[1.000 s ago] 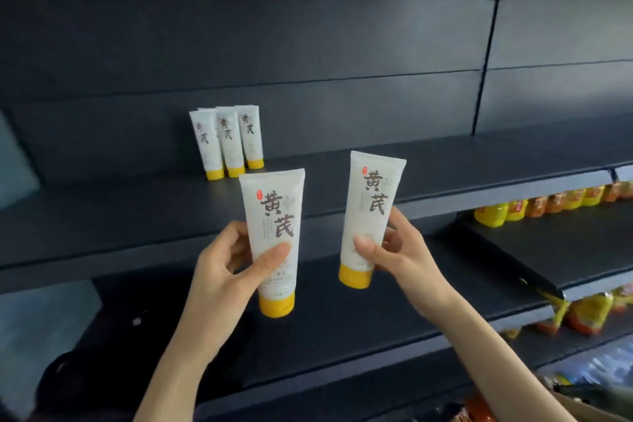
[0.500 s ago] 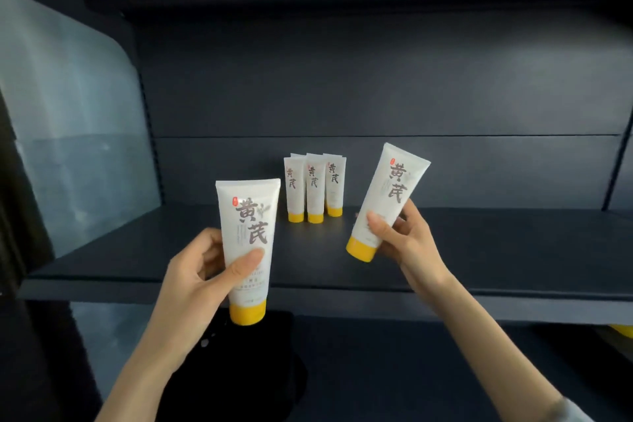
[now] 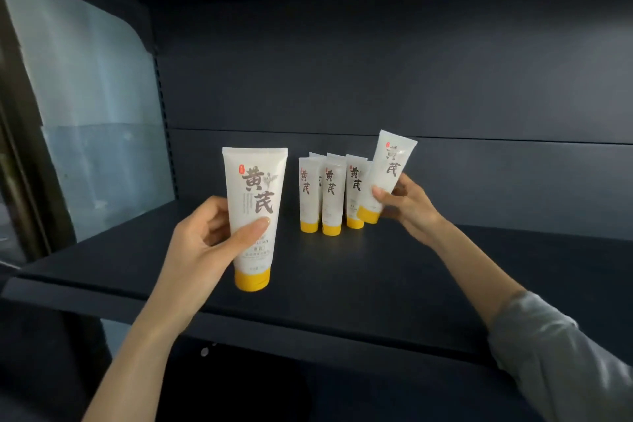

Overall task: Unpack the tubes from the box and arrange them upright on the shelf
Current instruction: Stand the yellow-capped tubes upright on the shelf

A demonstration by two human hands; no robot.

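Left hand [image 3: 202, 240], centre-left of frame, fingers curled round upright tube [image 3: 255, 181]; right hand [image 3: 409, 205], centre-right, arm extended, grips tilted tube [image 3: 394, 161].

Half-hidden rear tube [image 3: 315, 156] (top corner only)

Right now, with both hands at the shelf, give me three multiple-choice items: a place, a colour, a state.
1. The right-hand tube is where, relative to the standing tubes? A left of them; B right of them; C beneath them.
2. The caps are: A blue; B yellow; C black.
3. The left-hand tube is: A lying flat; B uncapped; C held upright, cap down.
Answers: B, it tilts just right of them; B, every cap shows yellow; C, the left hand grips it, cap lowest.
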